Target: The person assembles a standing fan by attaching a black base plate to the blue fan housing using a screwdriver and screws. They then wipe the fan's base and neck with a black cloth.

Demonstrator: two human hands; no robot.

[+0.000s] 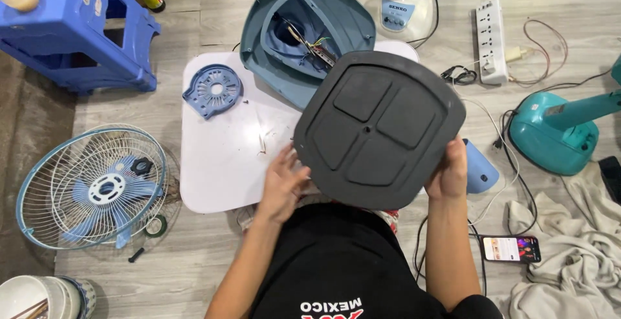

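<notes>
I hold a dark grey plastic base plate (378,128), rounded and ribbed into four panels, lifted above a white board (220,157). My left hand (283,183) grips its lower left edge. Its lower right edge is in my right hand (447,173). Behind the plate lies an upturned blue fan base shell (304,31) with wires and a metal part showing inside. A blue round motor cover (212,89) rests on the board's far left corner.
A fan grille with blue blades (94,186) lies on the floor at left, a blue plastic stool (77,31) beyond it. A teal fan stand (559,128), a power strip (490,41), a phone (511,249) and a grey cloth (569,254) sit at right.
</notes>
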